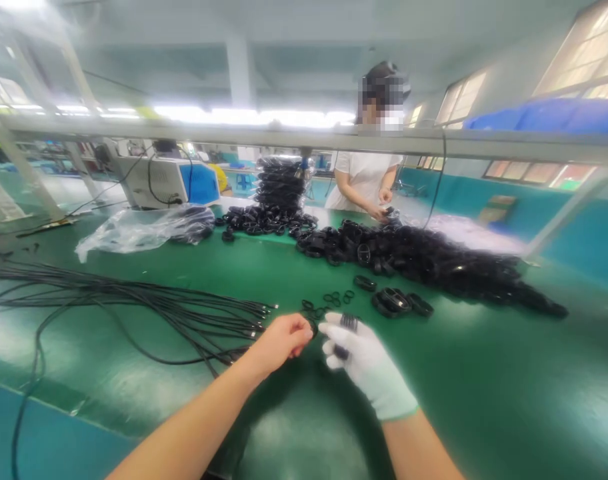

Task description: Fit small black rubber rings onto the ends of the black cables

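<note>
My bare left hand (284, 339) is closed in a pinch over the green table, with a small dark loop, seemingly a black ring, at its fingertips. To its right, my right hand (367, 360) wears a white glove and is closed around a coiled black cable (349, 323). The two hands are close together but apart. Just beyond them lie several loose small black rings (332, 298). A few coiled black cables (391, 301) rest farther right. Straight black cables (184, 305) are spread out left of my left hand, their plug ends towards it.
A long heap of coiled black cables (419, 250) crosses the back of the table (484, 373). Behind it a person in white (367, 177) handles something dark. A clear plastic bag (139, 230), a white-and-blue machine (164, 181) and an overhead metal rail (284, 137) are also there.
</note>
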Motion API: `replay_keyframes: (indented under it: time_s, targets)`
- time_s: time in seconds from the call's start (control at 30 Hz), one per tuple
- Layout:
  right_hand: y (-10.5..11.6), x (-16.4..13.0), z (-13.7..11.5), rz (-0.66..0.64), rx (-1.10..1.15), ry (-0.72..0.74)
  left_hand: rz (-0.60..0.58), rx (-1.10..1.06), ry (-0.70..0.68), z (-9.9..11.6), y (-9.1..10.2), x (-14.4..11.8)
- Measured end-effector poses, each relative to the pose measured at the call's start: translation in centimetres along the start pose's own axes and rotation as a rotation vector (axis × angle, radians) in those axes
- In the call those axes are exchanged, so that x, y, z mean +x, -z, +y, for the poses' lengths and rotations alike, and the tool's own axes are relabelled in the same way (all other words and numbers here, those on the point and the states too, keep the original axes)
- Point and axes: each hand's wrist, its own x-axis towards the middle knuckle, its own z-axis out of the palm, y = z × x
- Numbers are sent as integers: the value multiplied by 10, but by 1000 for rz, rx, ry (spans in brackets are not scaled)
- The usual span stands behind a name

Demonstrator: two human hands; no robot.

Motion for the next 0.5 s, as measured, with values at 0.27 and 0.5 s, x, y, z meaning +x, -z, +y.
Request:
replay_keyframes:
  time_s: [0.27, 0.5]
  targets:
    - [-22, 0, 28, -93, 79, -35, 46, -590, 184, 2, -14, -28]
    - [-19, -10, 22, -676, 297, -184, -23, -1073, 67, 6, 8, -54]
